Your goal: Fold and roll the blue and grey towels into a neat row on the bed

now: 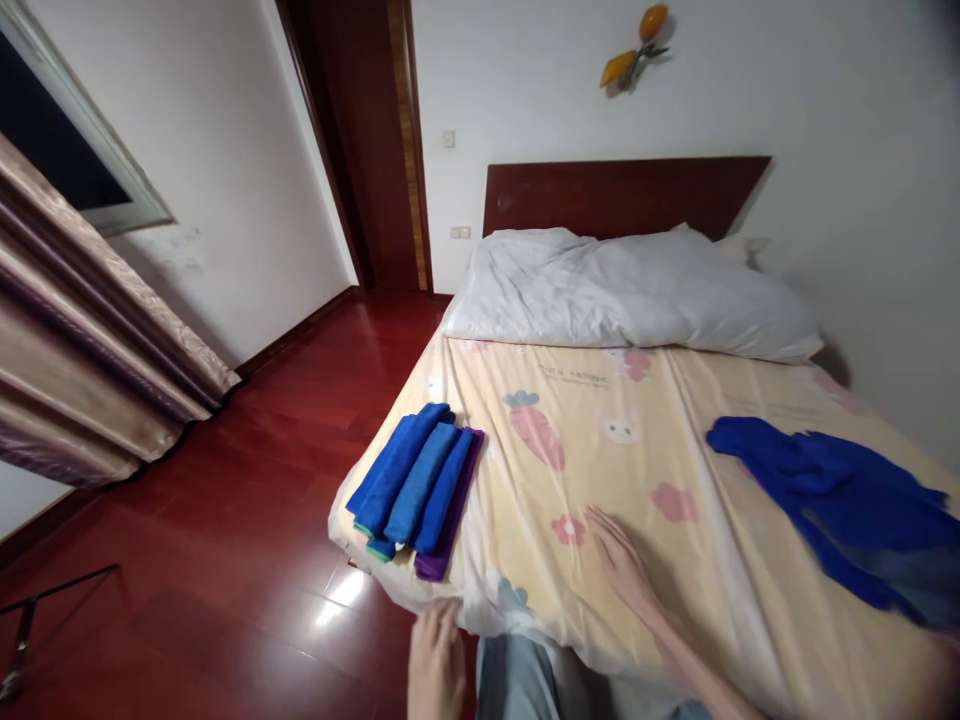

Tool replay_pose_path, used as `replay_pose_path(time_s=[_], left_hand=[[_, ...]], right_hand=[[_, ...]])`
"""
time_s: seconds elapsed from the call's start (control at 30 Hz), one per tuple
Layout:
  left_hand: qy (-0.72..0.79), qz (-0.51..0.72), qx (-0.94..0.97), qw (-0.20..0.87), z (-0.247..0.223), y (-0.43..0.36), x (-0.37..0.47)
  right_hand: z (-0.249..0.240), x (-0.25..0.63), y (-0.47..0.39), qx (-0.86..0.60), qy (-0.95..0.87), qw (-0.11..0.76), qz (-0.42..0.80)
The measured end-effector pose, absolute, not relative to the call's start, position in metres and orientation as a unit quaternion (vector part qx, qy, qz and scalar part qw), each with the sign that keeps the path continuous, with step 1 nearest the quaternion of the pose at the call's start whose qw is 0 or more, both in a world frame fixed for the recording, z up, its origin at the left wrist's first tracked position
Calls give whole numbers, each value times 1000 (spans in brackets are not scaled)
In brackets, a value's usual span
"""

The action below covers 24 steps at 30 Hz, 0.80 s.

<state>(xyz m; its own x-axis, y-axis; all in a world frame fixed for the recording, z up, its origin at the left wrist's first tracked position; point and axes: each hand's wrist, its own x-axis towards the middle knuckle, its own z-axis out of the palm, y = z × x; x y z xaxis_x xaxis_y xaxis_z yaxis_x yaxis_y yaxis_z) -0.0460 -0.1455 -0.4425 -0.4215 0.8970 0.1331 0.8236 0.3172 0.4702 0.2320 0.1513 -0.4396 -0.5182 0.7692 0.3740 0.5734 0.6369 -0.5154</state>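
My right hand (621, 560) is over the patterned bedsheet (577, 450), its fingers stretched out and holding nothing. At the near left edge of the bed is my left hand (437, 660), slightly blurred, with loosely bent fingers and nothing visible in them. Just beyond it lies a row of folded cloths: a dark blue cloth (397, 460), a lighter blue cloth (421, 485) and a purple cloth (450, 530) at the right side. Farther right on the bed, a loose heap of blue cloth (840, 490) lies spread and crumpled, its near part greyish blue.
A white quilt (600, 285) lies across the head of the bed, below a dark wooden headboard (622, 195). Red wooden floor (247, 520) runs along the left side. A curtain (97, 340) hangs there, and a thin black stand (30, 610) is at the lower left.
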Motion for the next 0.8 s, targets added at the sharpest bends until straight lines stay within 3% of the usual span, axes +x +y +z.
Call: replay_pose_path(time_s=[0.13, 0.3, 0.57, 0.8], left_hand=[[737, 147, 632, 187, -464, -152, 52], [731, 92, 665, 126, -449, -139, 92], [749, 55, 660, -14, -436, -93, 91], [853, 96, 513, 4, -431, -88, 95]], right_hand=[[-483, 389, 24, -502, -788, 308, 182], [-453, 410, -90, -549, -751, 330, 161], [-417, 380, -78, -616, -766, 179, 44], [-439, 399, -42, -642, -724, 240, 73]])
